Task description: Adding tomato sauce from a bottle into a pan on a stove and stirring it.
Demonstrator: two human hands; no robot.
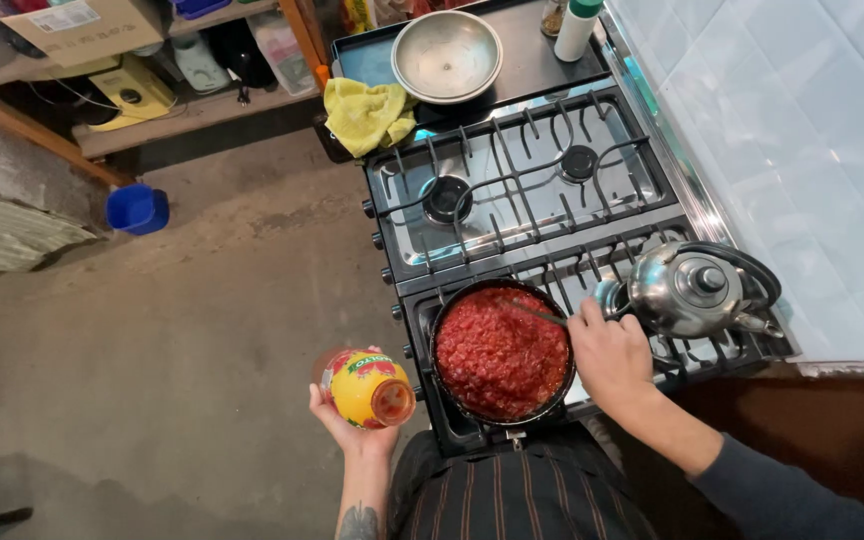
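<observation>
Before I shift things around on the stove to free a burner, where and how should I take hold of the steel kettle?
Grip the kettle by its dark arched handle, which curves over the lid, coming straight down from above. The spout points toward the stove's near right corner, and the right hand and pan of red sauce crowd its left side, so a top approach looks clearest.

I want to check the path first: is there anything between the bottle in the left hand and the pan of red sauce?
Nothing visible stands between them. The left hand holds the yellow bottle just left of the pan, with open air between. The right hand holds a utensil at the pan's far right side.
</observation>
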